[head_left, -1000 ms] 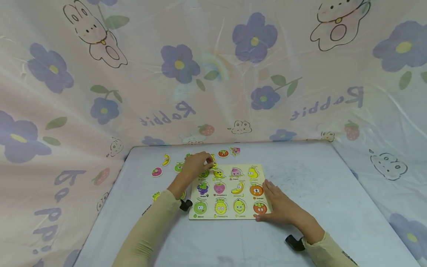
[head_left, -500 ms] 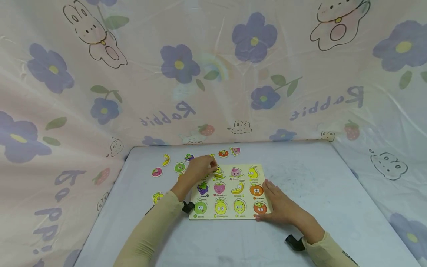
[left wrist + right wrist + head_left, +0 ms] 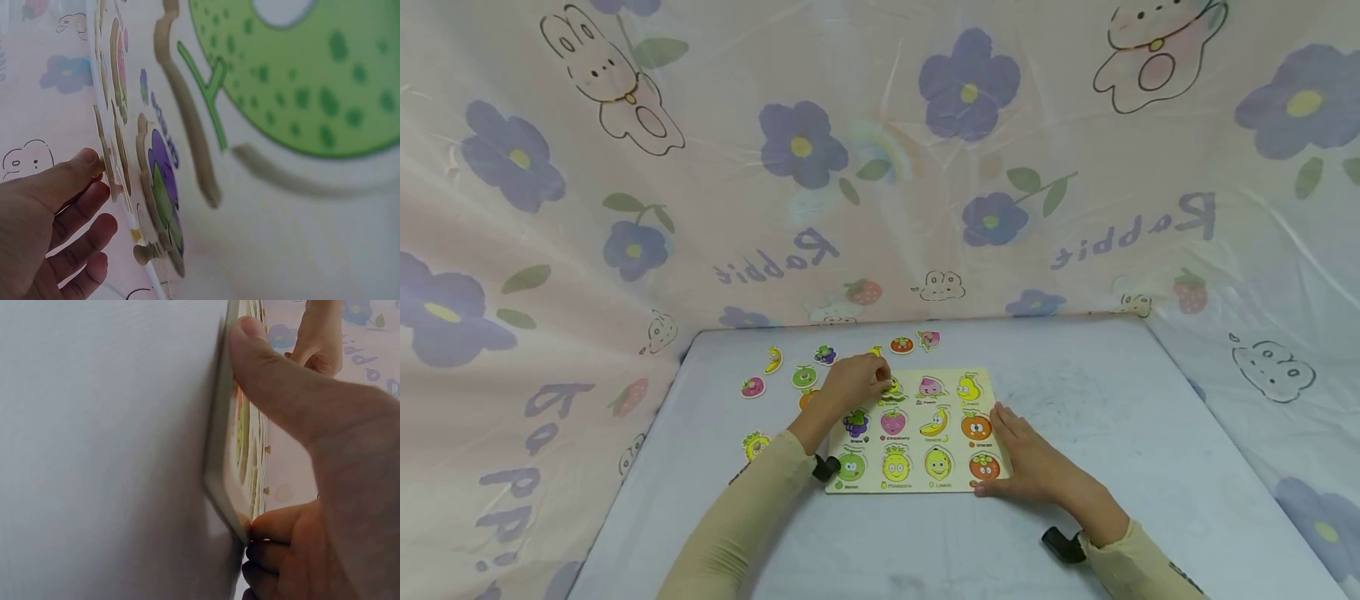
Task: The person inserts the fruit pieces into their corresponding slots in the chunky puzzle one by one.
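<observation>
My left hand (image 3: pixel 853 382) is over the far left part of the fruit puzzle board (image 3: pixel 913 483). Its thumb and forefinger pinch the small knob of a thin puzzle piece (image 3: pixel 106 153), seen edge-on in the left wrist view. In the head view this piece is mostly hidden behind the fingers, at the second spot of the top row. My right hand (image 3: pixel 1033 458) rests on the board's right side. Its fingers lie along the right edge and its thumb (image 3: pixel 250 350) touches the near edge by the corner. The pictures printed on the board include grapes (image 3: pixel 164 181) and a melon (image 3: pixel 850 467).
Loose knobbed pieces lie left of and behind the board: a banana (image 3: pixel 773 359), a strawberry (image 3: pixel 753 386), a melon piece (image 3: pixel 805 377), a grape piece (image 3: pixel 825 354), a pineapple (image 3: pixel 756 445), a tomato (image 3: pixel 902 344) and a peach (image 3: pixel 929 339). Patterned curtains surround the white table (image 3: pixel 1112 400).
My left hand has shifted slightly right and nearer with the puzzle piece, from the board's far edge onto the top row. The right hand and the board have stayed put.
</observation>
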